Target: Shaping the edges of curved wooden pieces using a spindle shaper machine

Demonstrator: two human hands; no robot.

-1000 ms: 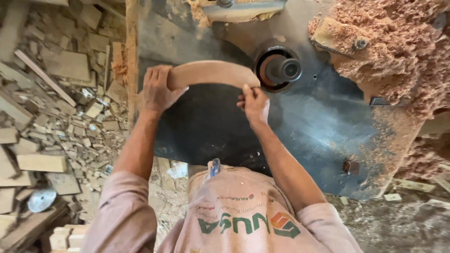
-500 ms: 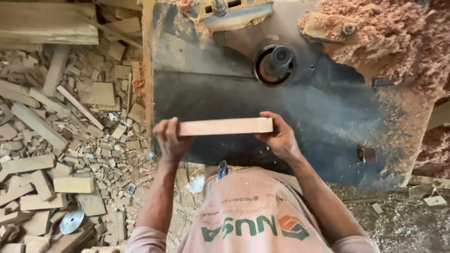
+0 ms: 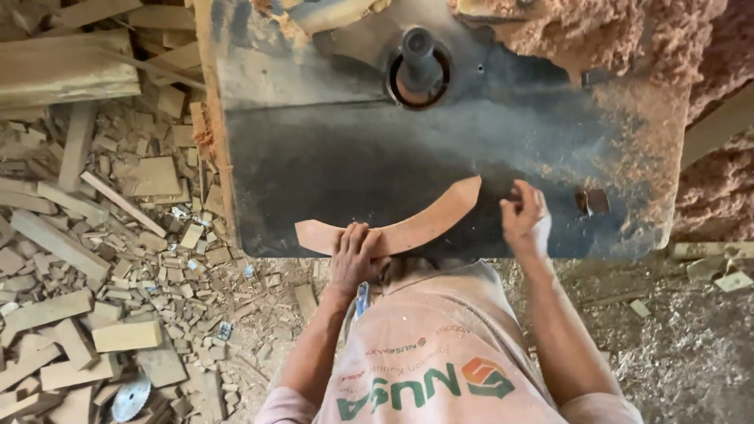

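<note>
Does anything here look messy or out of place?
Yes. Sawdust is heaped over the far right of the machine table, and wood offcuts litter the floor on the left, a round saw blade among them.

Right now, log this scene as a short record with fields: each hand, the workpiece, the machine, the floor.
left hand: pressing down on the curved wooden piece, near its left part
right hand: off the piece, just right of its raised end, loosely curled
workpiece: flat on the dark metal table, bowed, ends pointing up
machine: upright spindle through a round table opening; sawdust heaped at right
floor: wood offcuts scattered left; round saw blade
</note>
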